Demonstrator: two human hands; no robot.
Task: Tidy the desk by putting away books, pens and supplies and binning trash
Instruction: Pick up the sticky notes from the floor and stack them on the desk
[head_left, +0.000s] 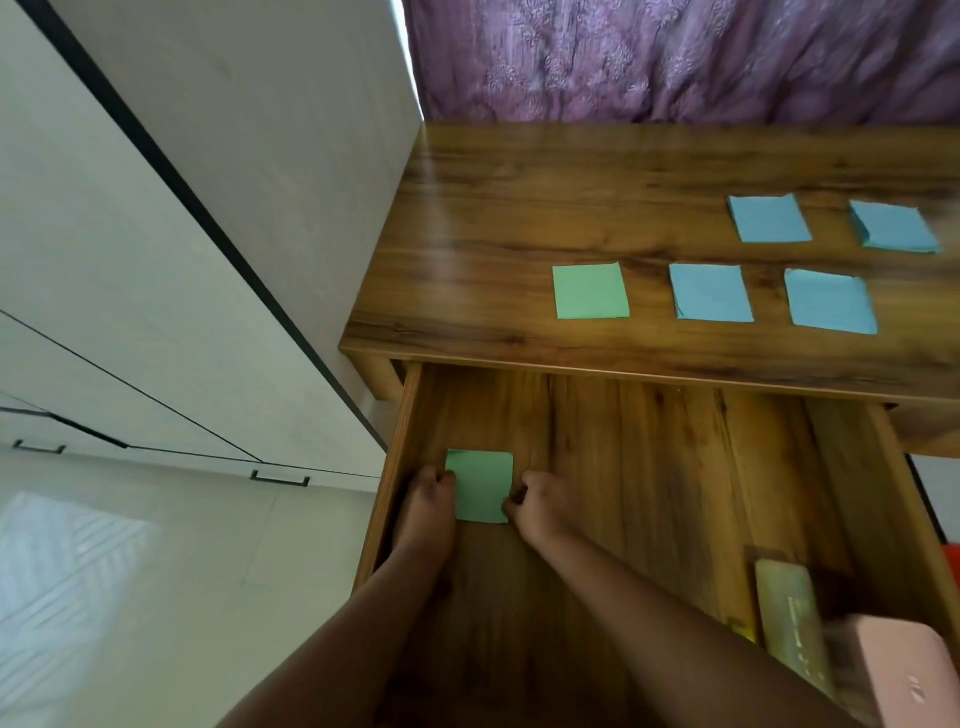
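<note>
**Green pad held in the open drawer, 5 pads on the bench**

We see the drawer (649, 441) pulled out below the wooden bench (519, 218); both hands reach into its left part. The left hand (428, 501) touches the left edge of a green sticky pad (480, 486), and the right hand (535, 501) touches its lower right edge; each grip is closed on the pad, fingers curled at its sides. The pad lies flat, or nearly flat, on the drawer bottom, close to the left wall of the drawer; we cannot tell if it rests fully on the wood.

On the bench top there are 5 more pads, well apart from each other; a second green pad (590, 291) is the nearest to the left, then 2 blue pads in the front row (710, 292) (830, 301), and 2 blue pads in the back row (769, 218) (893, 227).

In the right part of the drawer, at the front, we see a yellowish long box (789, 618) and beside it a pink case (904, 670); both are blurred and we cannot read them.

Behind the bench hangs a purple curtain (675, 57); at the left stands a white cabinet (156, 234) with dark handles.
</note>
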